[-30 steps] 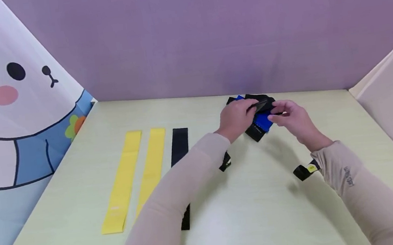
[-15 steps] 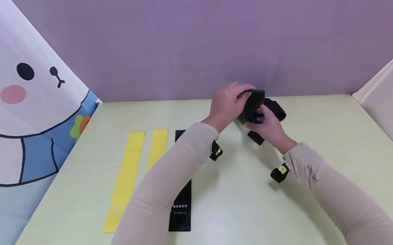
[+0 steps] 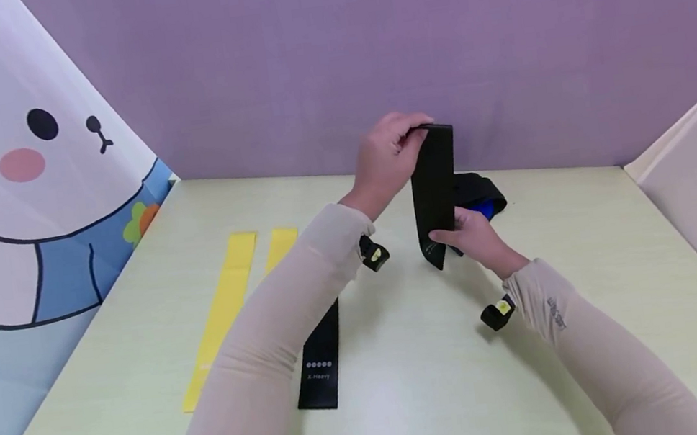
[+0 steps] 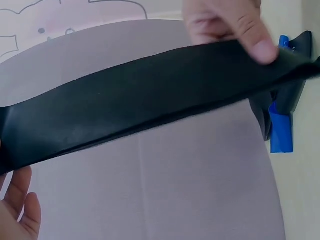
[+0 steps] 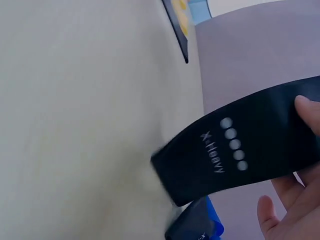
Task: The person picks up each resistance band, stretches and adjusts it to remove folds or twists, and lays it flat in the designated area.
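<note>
A black resistance band [image 3: 435,181] hangs nearly upright above the table between my hands. My left hand [image 3: 386,162] pinches its top end. Lower down, my right hand [image 3: 480,236] grips it, thumb across the front. In the right wrist view the lower end of the band [image 5: 220,150] shows a row of pale dots and the words "X-Heavy". Behind it lies a pile of black and blue bands [image 3: 479,190], partly hidden by the held band; blue pieces [image 4: 281,132] of it show in the left wrist view.
Two yellow bands [image 3: 229,283] and another black X-Heavy band [image 3: 321,377] lie lengthwise at the left of the table, partly covered by my left sleeve. A purple backdrop [image 3: 330,67] rises behind the table's far edge.
My left hand has risen, drawing the black band up from the pile and straightening it. My right hand has moved left and now grips the band's lower part.
</note>
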A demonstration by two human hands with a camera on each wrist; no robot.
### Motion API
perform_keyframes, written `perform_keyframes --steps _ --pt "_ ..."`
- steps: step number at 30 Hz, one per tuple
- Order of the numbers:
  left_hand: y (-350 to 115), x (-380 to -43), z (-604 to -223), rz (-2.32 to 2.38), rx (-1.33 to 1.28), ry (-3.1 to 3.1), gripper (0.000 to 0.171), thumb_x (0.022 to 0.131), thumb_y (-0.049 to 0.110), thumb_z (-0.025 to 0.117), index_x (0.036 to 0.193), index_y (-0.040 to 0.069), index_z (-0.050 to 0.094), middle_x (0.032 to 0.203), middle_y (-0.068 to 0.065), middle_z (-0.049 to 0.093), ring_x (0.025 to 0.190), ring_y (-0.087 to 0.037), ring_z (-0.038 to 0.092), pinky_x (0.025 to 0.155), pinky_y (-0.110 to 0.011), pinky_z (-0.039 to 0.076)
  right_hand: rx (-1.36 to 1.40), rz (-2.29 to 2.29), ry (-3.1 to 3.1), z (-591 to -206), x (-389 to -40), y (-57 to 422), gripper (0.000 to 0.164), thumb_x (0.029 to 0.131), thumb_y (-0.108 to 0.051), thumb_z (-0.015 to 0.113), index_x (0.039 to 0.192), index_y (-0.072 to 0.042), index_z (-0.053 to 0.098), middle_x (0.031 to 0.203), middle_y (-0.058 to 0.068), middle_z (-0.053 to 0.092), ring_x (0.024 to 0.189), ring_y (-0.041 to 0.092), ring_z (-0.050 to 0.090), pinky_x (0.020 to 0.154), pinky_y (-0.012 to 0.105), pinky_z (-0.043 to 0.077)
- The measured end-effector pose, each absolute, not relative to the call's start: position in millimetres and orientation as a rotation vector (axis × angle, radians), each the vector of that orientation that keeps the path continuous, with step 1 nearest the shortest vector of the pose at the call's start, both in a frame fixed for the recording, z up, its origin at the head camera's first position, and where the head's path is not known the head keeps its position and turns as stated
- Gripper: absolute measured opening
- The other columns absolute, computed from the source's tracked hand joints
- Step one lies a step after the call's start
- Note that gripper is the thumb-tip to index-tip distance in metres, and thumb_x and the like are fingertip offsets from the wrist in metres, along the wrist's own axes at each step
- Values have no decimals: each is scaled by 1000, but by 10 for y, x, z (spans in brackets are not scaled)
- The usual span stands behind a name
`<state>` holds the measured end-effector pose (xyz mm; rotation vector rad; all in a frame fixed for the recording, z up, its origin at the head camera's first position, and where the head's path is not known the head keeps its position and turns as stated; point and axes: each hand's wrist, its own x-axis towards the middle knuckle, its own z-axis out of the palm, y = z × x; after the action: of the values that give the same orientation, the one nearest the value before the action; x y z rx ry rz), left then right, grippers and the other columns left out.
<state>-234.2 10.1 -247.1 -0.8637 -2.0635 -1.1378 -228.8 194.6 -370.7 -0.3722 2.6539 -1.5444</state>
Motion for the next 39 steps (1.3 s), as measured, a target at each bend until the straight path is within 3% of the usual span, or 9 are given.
perform_keyframes --steps 4,9,15,22,33,39 --pt "49 -2345 -2441 -1162 -829 -1998 17 93 2 59 103 -2 72 96 -13 68 73 -20 52 67 -19 40 -411 -1444 2679 -3754 -2229 1955 22 84 -9 71 96 7 62 89 11 67 79 13 56 70 28 47" --pt "-14 -2353 -2384 -1186 -794 -1992 17 93 3 59 104 -2 71 96 -14 67 74 -21 53 68 -19 41 -457 -1363 2663 -3771 -2127 1953 16 85 -9 70 86 5 62 75 2 63 67 12 51 61 28 45" --pt "-130 -2369 -2350 -1200 -743 -2028 19 94 4 59 107 -3 70 97 -14 66 73 -21 53 66 -19 41 -568 -1345 2602 -3783 -1983 1864 15 85 -6 70 93 6 66 86 11 70 72 11 58 64 26 48" --pt "-283 -2416 -2359 -1211 -666 -2059 20 93 5 61 110 -2 70 102 -14 67 69 -22 53 64 -21 42 -635 -1399 2423 -3777 -1811 1756 27 86 0 67 109 13 62 100 22 69 91 26 67 76 29 53" --pt "-422 -2478 -2457 -1157 -604 -2129 21 93 6 61 110 -1 70 104 -13 68 65 -21 54 61 -23 42 -684 -1418 2256 -3750 -1595 1600 22 85 2 65 104 12 60 92 20 70 78 11 62 69 24 51" --pt "-476 -2480 -2536 -1177 -570 -2200 23 93 9 62 113 1 69 110 -12 67 65 -21 52 62 -24 42 -727 -1407 2167 -3794 -1469 1516 31 84 6 63 112 14 56 94 22 70 80 11 62 68 23 49"
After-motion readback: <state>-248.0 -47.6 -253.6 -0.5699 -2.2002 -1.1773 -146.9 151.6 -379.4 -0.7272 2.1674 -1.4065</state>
